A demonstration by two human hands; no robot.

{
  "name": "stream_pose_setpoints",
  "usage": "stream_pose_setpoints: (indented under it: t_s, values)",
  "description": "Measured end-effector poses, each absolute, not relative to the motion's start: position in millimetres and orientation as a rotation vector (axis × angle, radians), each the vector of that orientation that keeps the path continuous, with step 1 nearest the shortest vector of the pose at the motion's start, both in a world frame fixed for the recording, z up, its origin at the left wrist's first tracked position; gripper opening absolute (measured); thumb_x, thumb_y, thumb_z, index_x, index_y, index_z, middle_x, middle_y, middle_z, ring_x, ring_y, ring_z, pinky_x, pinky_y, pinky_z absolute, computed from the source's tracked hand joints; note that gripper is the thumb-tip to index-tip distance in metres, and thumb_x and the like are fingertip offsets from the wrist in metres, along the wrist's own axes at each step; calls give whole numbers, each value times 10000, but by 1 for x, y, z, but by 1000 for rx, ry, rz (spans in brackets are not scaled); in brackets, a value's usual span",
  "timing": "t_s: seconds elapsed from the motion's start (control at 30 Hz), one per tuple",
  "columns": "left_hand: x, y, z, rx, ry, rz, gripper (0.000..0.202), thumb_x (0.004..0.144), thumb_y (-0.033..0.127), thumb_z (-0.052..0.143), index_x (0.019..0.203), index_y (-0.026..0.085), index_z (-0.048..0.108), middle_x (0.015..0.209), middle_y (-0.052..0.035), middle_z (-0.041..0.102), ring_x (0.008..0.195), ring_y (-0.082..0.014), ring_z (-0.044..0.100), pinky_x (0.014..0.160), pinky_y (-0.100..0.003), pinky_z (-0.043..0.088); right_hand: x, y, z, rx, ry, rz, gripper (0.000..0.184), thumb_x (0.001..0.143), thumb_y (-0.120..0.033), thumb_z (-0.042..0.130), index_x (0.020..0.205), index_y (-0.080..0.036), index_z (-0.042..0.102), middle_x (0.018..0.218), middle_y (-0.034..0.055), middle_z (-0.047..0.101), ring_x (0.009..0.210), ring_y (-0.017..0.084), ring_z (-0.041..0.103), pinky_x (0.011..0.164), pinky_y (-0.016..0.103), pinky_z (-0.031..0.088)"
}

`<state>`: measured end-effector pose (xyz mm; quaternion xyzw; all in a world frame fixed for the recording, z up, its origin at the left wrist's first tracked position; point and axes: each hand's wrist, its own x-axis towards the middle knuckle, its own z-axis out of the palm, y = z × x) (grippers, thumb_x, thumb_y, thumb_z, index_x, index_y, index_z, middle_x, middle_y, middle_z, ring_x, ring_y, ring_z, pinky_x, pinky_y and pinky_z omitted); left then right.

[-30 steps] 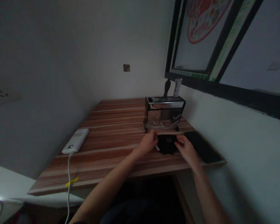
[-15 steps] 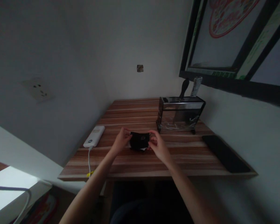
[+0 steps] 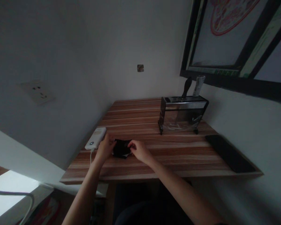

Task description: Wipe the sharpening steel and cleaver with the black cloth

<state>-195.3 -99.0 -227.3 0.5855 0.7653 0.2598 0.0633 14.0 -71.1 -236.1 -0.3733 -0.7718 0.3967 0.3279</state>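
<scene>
- Closest in, the two forearms cross the near edge of the tabletop (image 3: 178,162). The white cable (image 3: 91,155) drops from its device toward that edge and slips out of sight behind the left forearm; an arm catching it could tug the device along.
- Now the black cloth-like piece (image 3: 121,147): it sits between the hands, left of the middle and nearer the near edge than the far one. A pale bit peeks out along its lower side; too dark to say what.
- Right hand (image 3: 138,150), thumb and fingers pinched narrow on the piece's right side. Left hand (image 3: 104,147), fingertips closed on its upper left corner. Uneven pulling could skew or crumple it, and a light pinch could let a corner slip.
- Over by the right edge, toward the near right corner, lies a dark flat slab (image 3: 229,153), well clear of both hands.
- Along the left edge, the white device (image 3: 95,138) is right beside the left hand; touching or not, I can't tell. A leftward swing could knock it.
- Farther back, toward the far right corner, stands the knife holder (image 3: 184,114), two handles up.
</scene>
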Motion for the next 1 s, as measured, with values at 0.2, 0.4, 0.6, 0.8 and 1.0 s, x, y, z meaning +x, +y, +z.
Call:
stream_pose_setpoints:
  t_s: [0.2,0.4,0.6,0.8,1.0]
  values:
    - [-202,-100,-226,1799,2432,559,123,851,279,503,954,212,493,895,-80,709,874,-260,695,727,-313,490,14,-78,-232,-996,-2143,937,286,774,-76,623,1038,-175,670,982,83,704,930,221,656,838,334,479]
    - [-205,-101,-225,1878,2458,424,47,851,258,488,821,223,492,832,-69,697,829,-255,687,702,-306,473,29,-85,-225,-934,-2201,897,323,769,-108,666,1082,-188,659,1165,102,640,1083,233,607,916,333,465]
    - [-195,-92,-206,2062,2355,594,142,834,213,424,891,199,554,1037,-139,650,985,-295,637,847,-386,474,108,-88,-191,-941,-2131,992,249,799,-150,654,1035,-224,683,942,27,687,743,140,628,689,258,492]
    - [-144,-64,-165,2215,1797,977,181,821,333,488,931,237,593,1019,-55,666,1004,-251,622,928,-377,472,222,-61,-143,-900,-1868,985,226,823,-338,619,989,-196,677,916,46,706,781,164,652,716,296,523]
    - [-81,-18,-136,2027,1286,1175,292,787,394,577,1003,198,594,1076,-68,669,1006,-228,642,910,-400,506,315,-7,-117,-1077,-1519,738,422,697,-468,692,1008,-185,655,862,69,711,758,201,661,670,322,514]
